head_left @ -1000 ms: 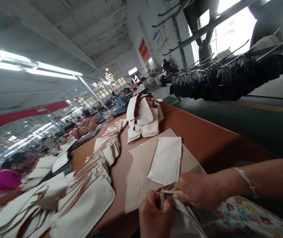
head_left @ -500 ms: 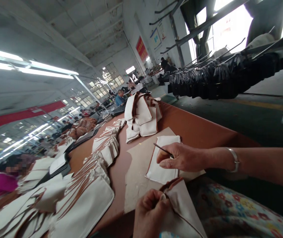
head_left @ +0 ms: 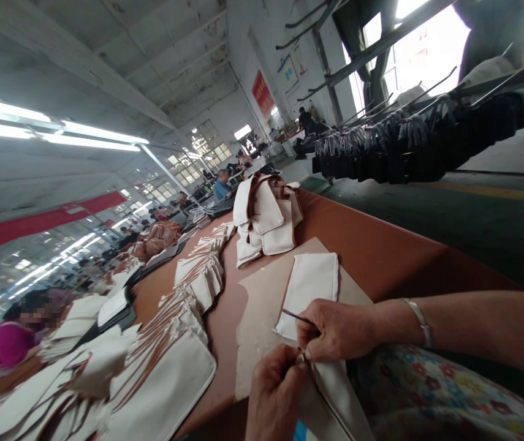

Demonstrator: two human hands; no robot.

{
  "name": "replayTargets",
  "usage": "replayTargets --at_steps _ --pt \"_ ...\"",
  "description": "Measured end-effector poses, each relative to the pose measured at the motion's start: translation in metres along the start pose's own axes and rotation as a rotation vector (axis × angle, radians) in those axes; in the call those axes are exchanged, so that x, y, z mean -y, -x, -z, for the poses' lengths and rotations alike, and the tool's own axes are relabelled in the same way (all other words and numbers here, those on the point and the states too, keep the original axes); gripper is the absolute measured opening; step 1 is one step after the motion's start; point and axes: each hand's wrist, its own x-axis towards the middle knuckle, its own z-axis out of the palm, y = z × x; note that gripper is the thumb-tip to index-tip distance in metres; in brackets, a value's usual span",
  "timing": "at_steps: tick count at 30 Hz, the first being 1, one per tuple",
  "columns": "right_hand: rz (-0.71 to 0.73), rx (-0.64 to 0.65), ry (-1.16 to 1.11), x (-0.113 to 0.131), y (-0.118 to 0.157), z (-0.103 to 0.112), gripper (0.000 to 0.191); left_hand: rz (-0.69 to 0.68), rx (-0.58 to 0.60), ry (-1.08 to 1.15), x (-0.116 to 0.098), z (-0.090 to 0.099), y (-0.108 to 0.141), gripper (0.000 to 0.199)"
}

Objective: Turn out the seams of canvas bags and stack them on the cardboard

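Note:
My left hand (head_left: 274, 389) is closed, pinching the edge of a white leather-like piece with brown edging (head_left: 341, 395) over my lap. My right hand (head_left: 337, 329) is closed around a thin dark tool (head_left: 293, 316) whose slim end points left; its exact kind is hidden in the fist. Its fingertips meet those of my left hand at the piece's edge. Beyond my hands, another white piece with brown edging (head_left: 314, 275) lies flat on a beige board (head_left: 257, 324), its near end partly covered by my right hand.
A long overlapping row of white pieces (head_left: 165, 380) runs along the left of the brown table (head_left: 358, 239). A heap of white pieces (head_left: 268, 211) stands farther back. A person in magenta (head_left: 2, 352) sits at left. Black items hang from a rack (head_left: 381, 159) at right.
My right hand has moved down and toward me, from above the flat white piece to my left fingertips, still holding the dark tool. My left hand keeps its hold.

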Motion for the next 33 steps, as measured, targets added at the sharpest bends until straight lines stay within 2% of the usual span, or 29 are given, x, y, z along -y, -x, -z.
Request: replayTargets --at_steps 6,12,18,21,23,26,29,33 --pt "-0.014 -0.055 0.070 0.001 0.000 -0.003 0.011 -0.039 0.032 0.003 -0.005 0.000 -0.004 0.025" --pt "-0.027 -0.088 0.095 0.004 0.000 -0.007 0.008 0.011 -0.006 0.020 -0.004 0.001 -0.007 0.012" --pt "-0.012 0.004 -0.063 0.006 0.003 -0.003 0.009 0.114 0.019 0.241 0.007 0.002 -0.009 0.011" --pt "-0.011 0.015 -0.060 0.002 0.002 -0.002 0.014 0.153 0.041 0.342 0.012 0.001 -0.009 0.011" --pt "-0.025 0.015 -0.053 0.000 0.000 -0.003 0.011 0.156 0.049 0.377 0.014 0.002 -0.010 0.012" --pt "-0.058 -0.001 -0.052 0.000 -0.002 -0.005 0.006 0.146 0.063 0.375 0.016 0.003 -0.011 0.014" --pt "-0.054 -0.042 -0.053 0.001 -0.001 -0.006 0.010 0.129 0.090 0.319 0.015 0.003 -0.011 0.016" --pt "-0.058 -0.092 -0.093 0.003 0.002 -0.007 0.016 0.109 0.142 0.295 0.014 0.003 -0.009 0.031"
